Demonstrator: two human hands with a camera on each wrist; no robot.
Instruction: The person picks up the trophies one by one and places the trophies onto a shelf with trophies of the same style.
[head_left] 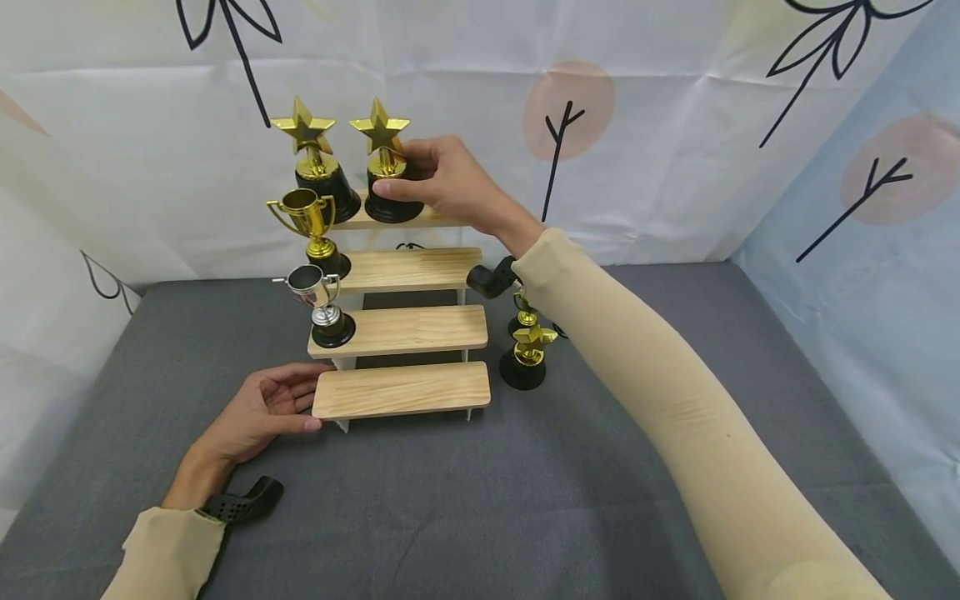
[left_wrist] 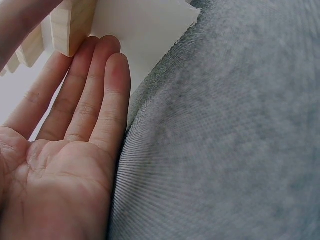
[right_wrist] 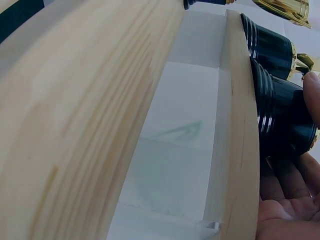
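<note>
My right hand (head_left: 450,179) grips the black base of a gold star trophy (head_left: 381,125) on the top step of a wooden tiered stand (head_left: 420,325). In the right wrist view, that trophy's base (right_wrist: 280,110) meets the step. Just left of it stands a second star trophy (head_left: 330,187). A gold cup trophy (head_left: 303,212) and a silver cup trophy (head_left: 327,315) occupy the left ends of the two steps below. My left hand (head_left: 273,408) touches the lowest step's left end, its fingers (left_wrist: 116,75) extended along the end piece in the left wrist view.
On the grey cloth right of the stand, a small gold star trophy (head_left: 525,358) stands in front of another gold trophy (head_left: 522,321), partly hidden by the right wrist's camera mount. A white printed backdrop (head_left: 645,175) rises behind the stand.
</note>
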